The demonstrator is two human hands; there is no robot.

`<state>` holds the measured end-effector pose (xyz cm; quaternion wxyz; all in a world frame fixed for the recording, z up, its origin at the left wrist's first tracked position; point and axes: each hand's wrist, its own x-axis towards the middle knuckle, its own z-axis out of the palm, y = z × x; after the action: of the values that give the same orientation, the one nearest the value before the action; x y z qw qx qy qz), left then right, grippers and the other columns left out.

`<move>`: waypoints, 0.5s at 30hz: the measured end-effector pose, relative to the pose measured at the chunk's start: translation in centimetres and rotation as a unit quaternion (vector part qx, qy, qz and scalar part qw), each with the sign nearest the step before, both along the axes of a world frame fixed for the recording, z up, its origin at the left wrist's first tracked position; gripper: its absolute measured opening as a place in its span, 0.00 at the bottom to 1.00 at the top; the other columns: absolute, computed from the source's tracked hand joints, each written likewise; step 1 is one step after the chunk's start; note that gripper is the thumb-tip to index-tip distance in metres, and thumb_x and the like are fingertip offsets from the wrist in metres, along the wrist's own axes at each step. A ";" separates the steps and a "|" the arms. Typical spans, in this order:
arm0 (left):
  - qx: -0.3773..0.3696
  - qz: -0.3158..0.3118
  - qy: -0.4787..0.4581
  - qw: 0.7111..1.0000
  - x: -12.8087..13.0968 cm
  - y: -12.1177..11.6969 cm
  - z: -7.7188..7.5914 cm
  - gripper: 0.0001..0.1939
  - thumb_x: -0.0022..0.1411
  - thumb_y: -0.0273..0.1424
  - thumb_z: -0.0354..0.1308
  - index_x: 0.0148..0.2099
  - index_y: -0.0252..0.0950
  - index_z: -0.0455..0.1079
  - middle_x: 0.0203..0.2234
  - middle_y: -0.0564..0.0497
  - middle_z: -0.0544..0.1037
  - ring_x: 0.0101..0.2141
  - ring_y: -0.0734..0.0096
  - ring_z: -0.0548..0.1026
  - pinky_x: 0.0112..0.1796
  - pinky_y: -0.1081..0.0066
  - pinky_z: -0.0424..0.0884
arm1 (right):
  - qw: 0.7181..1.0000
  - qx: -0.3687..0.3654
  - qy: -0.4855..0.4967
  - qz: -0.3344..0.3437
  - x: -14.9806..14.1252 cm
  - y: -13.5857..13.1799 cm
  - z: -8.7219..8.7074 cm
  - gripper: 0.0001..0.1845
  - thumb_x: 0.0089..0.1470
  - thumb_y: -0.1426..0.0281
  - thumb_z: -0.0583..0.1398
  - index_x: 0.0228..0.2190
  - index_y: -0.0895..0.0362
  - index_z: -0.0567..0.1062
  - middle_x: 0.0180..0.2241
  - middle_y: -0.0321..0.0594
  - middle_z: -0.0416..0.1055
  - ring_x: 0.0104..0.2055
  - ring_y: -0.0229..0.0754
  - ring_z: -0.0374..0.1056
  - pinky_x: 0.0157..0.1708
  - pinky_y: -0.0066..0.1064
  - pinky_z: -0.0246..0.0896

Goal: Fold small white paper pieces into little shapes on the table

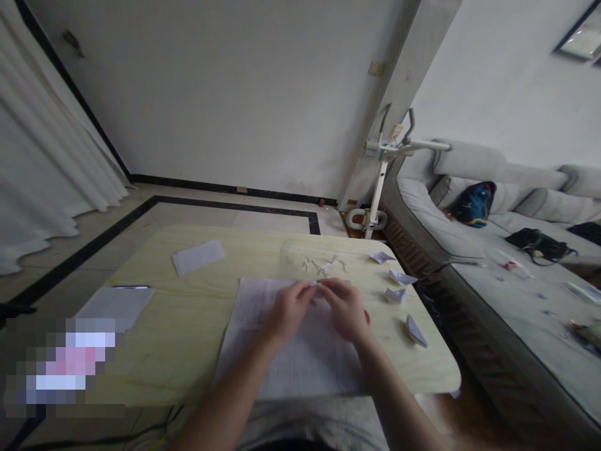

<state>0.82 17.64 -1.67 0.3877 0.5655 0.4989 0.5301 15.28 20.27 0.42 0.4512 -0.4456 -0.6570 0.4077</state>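
Over a large printed sheet (pixel 248 351) my left hand (pixel 293 307) and my right hand (pixel 345 307) meet, fingertips closed together. Between them shows a small piece of white paper (pixel 315 284), mostly covered by the fingers. Just beyond lie thin white paper strips (pixel 323 266) in a loose pile. To the right, several small folded paper boats stand in a line, among them a far boat (pixel 382 257), a middle boat (pixel 397 295) and a near boat (pixel 416 331). A red object (pixel 367 317) peeks out beside my right hand, its kind hidden.
The pale wooden table (pixel 188 338) carries a stack of white paper slips (pixel 200 255) at the far left. A white sheet (pixel 117 305) with a pen (pixel 131 287) lies nearer. Right of the table stands a grey sofa (pixel 526 307); white exercise equipment (pixel 379 181) is behind.
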 end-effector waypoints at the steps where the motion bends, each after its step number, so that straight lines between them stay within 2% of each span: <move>1: -0.001 0.008 -0.003 1.000 0.0 0.1 0.0 0.11 0.63 0.37 0.54 0.37 0.37 0.74 0.25 0.51 0.78 0.27 0.70 0.77 0.31 0.75 0.69 | 1.000 -0.004 0.003 0.001 0.0 0.0 -0.1 0.08 0.52 0.65 0.63 0.30 0.57 0.79 0.31 0.40 0.78 0.34 0.43 0.72 0.37 0.32 0.64; 6: 0.008 0.004 0.002 1.000 -0.1 0.1 0.0 0.11 0.63 0.36 0.55 0.36 0.36 0.75 0.25 0.52 0.79 0.28 0.71 0.77 0.31 0.75 0.69 | 1.000 0.003 0.002 0.005 0.3 0.2 -0.5 0.08 0.52 0.65 0.63 0.29 0.57 0.79 0.30 0.40 0.78 0.34 0.43 0.72 0.36 0.32 0.64; 15: 0.031 -0.007 0.016 0.999 -0.2 0.2 -0.3 0.10 0.63 0.36 0.55 0.36 0.36 0.75 0.26 0.52 0.78 0.28 0.71 0.76 0.32 0.74 0.70 | 0.998 -0.031 0.062 0.013 0.1 0.1 -0.6 0.07 0.50 0.66 0.63 0.27 0.57 0.78 0.27 0.39 0.77 0.31 0.42 0.72 0.34 0.31 0.66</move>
<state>0.58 17.85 -2.00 0.3659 0.5891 0.4840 0.5337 15.40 20.35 -0.19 0.4720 -0.4243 -0.6207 0.4603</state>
